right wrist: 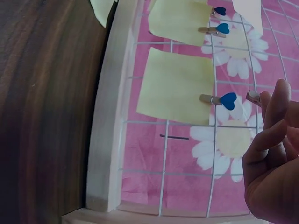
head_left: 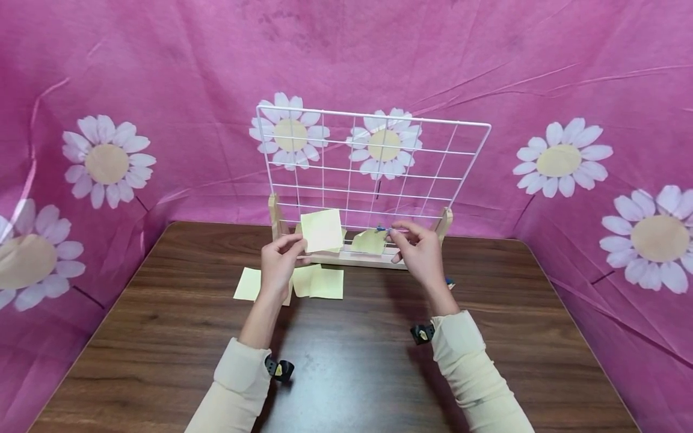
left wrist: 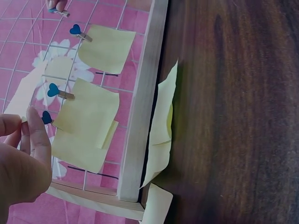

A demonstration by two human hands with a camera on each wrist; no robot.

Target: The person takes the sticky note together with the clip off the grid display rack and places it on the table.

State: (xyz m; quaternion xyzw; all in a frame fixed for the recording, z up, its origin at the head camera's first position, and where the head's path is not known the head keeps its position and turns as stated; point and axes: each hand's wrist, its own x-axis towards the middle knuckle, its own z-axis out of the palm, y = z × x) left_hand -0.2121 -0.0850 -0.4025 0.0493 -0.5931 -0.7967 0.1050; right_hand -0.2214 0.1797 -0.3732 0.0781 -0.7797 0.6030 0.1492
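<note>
I have a yellow note [head_left: 322, 230] pinched by one edge in my left hand [head_left: 280, 264], held up just in front of the lower rows of the white wire grid [head_left: 373, 162]. It hangs nearly flat, facing me. It looks almost square, so there is little long axis to speak of; if any, it runs up and down, with the top edge slightly tilted and the free corner toward the right. My right hand [head_left: 419, 252] has its fingers curled around a small clip [right wrist: 253, 97] near the grid's bottom wire; only the wooden end shows past my fingertips in the right wrist view, so I cannot tell whether the clip is squeezed open.

What I judge could go wrong: the note is limp and held at one side only, so it may droop or curl away from the wire, and the clip could bite on the wire alone or catch just a corner. The notes already hanging with blue heart clips [left wrist: 53, 90] sit close together, so my fingers may brush one and knock it loose. Pushing on the grid could rock it in its wooden stand [left wrist: 140, 116].

More yellow notes [head_left: 319, 282] lie on the brown table [head_left: 346, 361] just in front of the stand, some curling against its base. Pink cloth with daisies [head_left: 108, 162] surrounds the table.
</note>
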